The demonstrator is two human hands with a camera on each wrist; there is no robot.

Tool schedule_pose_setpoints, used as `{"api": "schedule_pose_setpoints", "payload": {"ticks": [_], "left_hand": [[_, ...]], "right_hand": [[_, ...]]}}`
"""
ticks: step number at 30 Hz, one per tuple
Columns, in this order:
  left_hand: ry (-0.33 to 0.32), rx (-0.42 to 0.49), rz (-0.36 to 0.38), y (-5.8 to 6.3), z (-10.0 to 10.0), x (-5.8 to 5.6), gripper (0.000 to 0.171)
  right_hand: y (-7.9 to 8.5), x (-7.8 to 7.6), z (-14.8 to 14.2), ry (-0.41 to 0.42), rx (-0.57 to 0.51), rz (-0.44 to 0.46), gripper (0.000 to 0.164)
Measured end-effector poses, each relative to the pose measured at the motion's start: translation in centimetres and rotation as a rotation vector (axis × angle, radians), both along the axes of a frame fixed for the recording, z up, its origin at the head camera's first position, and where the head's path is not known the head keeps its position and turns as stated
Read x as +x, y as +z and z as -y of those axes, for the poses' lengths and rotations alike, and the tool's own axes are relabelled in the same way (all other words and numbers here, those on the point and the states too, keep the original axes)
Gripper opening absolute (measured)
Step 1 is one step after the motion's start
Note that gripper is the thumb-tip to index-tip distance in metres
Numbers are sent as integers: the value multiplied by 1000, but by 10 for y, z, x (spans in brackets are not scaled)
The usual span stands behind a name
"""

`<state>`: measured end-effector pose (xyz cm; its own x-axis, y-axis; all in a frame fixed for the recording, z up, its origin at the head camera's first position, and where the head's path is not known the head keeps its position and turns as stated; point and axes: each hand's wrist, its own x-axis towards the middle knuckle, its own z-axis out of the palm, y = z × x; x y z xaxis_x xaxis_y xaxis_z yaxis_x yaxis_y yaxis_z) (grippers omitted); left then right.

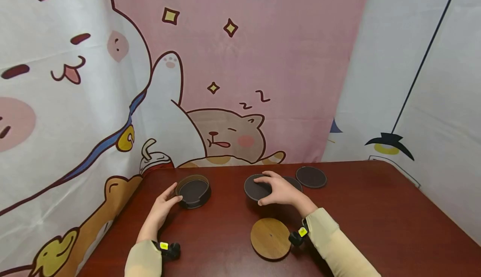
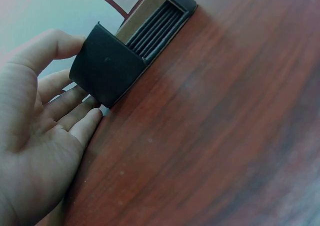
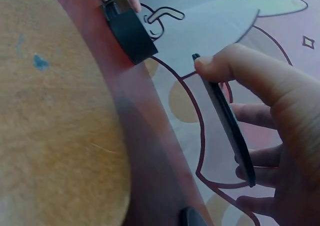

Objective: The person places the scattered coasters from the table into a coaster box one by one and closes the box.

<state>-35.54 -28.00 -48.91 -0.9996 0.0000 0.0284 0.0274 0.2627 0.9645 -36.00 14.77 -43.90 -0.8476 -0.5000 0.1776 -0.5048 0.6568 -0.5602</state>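
My right hand (image 1: pixel 281 190) pinches a round black coaster (image 1: pixel 256 188) by its edges, thumb on the near side and fingers on the far side. In the right wrist view this coaster (image 3: pixel 227 123) is tilted and raised off the table. At the left, a round black coaster holder (image 1: pixel 196 203) with a notch in its front wall stands on the table. Several stacked coasters (image 2: pixel 156 31) show through the notch in the left wrist view. My left hand (image 1: pixel 160 209) grips the holder's left side between thumb and fingers.
Two more black coasters lie behind my right hand: one (image 1: pixel 294 182) partly hidden by it, the other (image 1: pixel 311 177) near the back edge. A round wooden lid-like disc (image 1: pixel 270 237) lies nearer on the reddish-brown table (image 1: pixel 218 243). Printed cloth (image 1: pixel 293 72) hangs right behind the table.
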Motion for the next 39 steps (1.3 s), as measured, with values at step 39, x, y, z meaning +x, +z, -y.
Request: {"api": "schedule_pose_setpoints", "payload": {"ticks": [39], "left_hand": [[29,21,-28,-2,1,-4,68]], "right_hand": [[16,-53,143,131,161,-172,78]]}}
